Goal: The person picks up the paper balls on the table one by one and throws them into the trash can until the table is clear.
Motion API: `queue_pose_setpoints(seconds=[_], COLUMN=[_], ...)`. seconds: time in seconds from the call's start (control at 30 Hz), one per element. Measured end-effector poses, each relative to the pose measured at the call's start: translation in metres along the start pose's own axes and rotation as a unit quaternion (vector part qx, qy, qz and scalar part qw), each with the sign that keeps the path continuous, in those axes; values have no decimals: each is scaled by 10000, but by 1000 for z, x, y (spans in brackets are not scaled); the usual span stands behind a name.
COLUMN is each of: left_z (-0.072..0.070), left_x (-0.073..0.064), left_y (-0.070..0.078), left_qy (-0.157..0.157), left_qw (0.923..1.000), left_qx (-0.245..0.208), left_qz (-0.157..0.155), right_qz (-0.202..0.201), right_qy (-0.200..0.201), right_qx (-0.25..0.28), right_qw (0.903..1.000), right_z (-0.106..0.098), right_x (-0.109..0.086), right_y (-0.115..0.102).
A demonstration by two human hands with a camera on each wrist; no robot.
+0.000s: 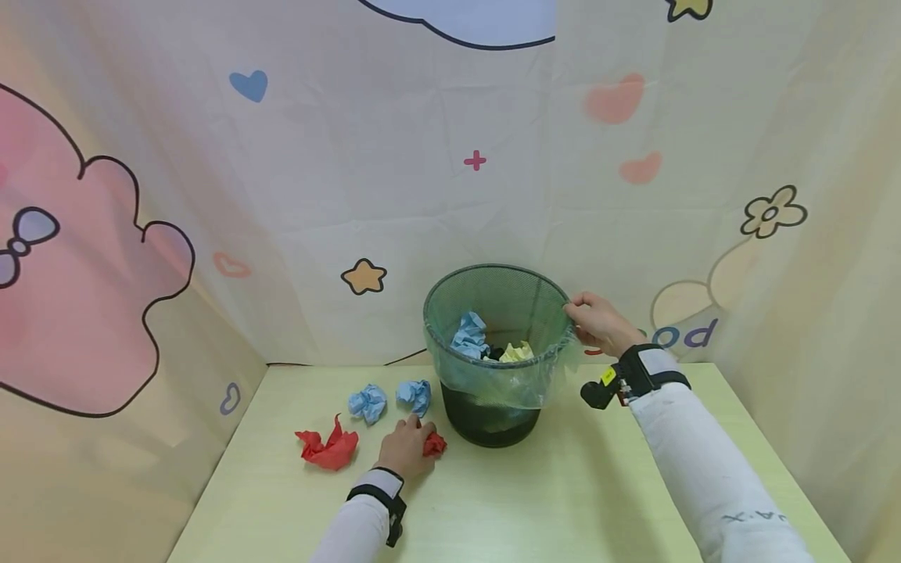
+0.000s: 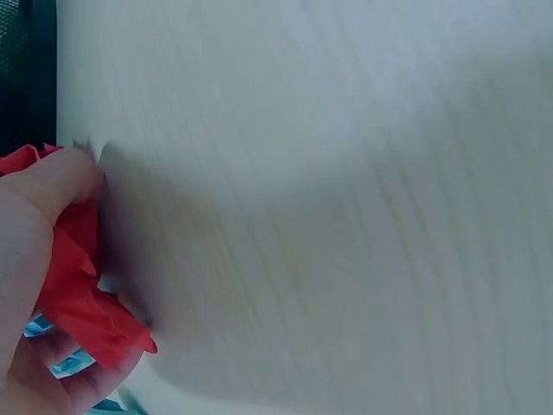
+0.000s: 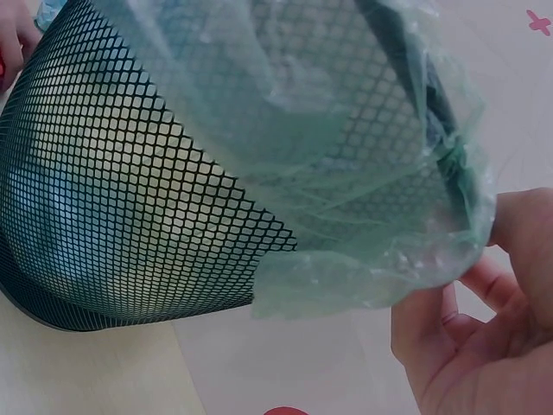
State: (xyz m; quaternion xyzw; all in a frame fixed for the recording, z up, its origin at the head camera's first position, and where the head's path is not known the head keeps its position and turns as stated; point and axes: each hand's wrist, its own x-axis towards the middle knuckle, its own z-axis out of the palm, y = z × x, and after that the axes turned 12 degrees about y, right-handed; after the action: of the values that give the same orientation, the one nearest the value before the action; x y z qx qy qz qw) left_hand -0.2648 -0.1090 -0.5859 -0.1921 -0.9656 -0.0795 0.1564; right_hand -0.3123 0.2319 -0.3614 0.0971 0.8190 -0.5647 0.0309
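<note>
My left hand (image 1: 406, 450) grips a crumpled red paper ball (image 1: 435, 445) at the tabletop, left of the black mesh trash bin (image 1: 486, 428). In the left wrist view the red paper (image 2: 82, 281) shows between thumb and fingers. With thumb and fingers my right hand (image 1: 602, 324) pinches the right side of the bin's rim, over the folded edge of a translucent green bag (image 3: 346, 190) that lines it. Blue crumpled paper (image 1: 470, 335) and yellow crumpled paper (image 1: 517, 353) lie inside the bin, with something dark between them.
Two blue paper balls, a left one (image 1: 367, 403) and a right one (image 1: 414, 396), lie beyond my left hand. Another red crumpled paper (image 1: 329, 446) lies farther left on the pale wooden table (image 1: 535, 508). A printed curtain (image 1: 338, 156) hangs behind the bin.
</note>
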Motion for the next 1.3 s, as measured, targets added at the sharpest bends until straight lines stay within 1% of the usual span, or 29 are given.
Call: queue_pose_setpoints(seconds=[0.17,0.27,0.4,0.57,0.7,0.8,0.9,1.0,1.1,1.2,1.3], left_z=[1,-2,-5,-6,-12,-22,-33,-46,-58,-67,-77], left_x=[0,0,1,3,7,10,14,20,26,31,35], left_y=[-1,-1,-3,-10,-14,-16,-20,-23,-26,-29,-32], left_qy=[-263,-422,-514,-378,-194,-95,0,49,-1,-21,94], left_qw=[9996,9991,9986,9992,9996,9997,9997,9996,9996,9998,9997], left_qx=[-19,-45,-84,-84,-199,-227,-128,-182,-247,-112,-8], left_qz=[-41,-77,-94,-83,-45,49,191,208,161,169,226], right_qz=[-19,-3,16,43,46,28,17,-14,-18,-32,-33], right_qy=[32,47,37,4,-9,-30,-32,-27,-6,3,28], right_qx=[-78,-91,-37,36,51,48,70,95,116,106,88], right_qw=[10000,9999,10000,10000,10000,10000,10000,10000,9999,9999,10000], right_z=[0,0,0,-1,-1,-1,-1,0,0,0,0], right_x=[0,1,1,1,1,0,0,0,1,1,0], right_y=[0,0,0,0,-1,-1,-2,-2,-2,-1,0])
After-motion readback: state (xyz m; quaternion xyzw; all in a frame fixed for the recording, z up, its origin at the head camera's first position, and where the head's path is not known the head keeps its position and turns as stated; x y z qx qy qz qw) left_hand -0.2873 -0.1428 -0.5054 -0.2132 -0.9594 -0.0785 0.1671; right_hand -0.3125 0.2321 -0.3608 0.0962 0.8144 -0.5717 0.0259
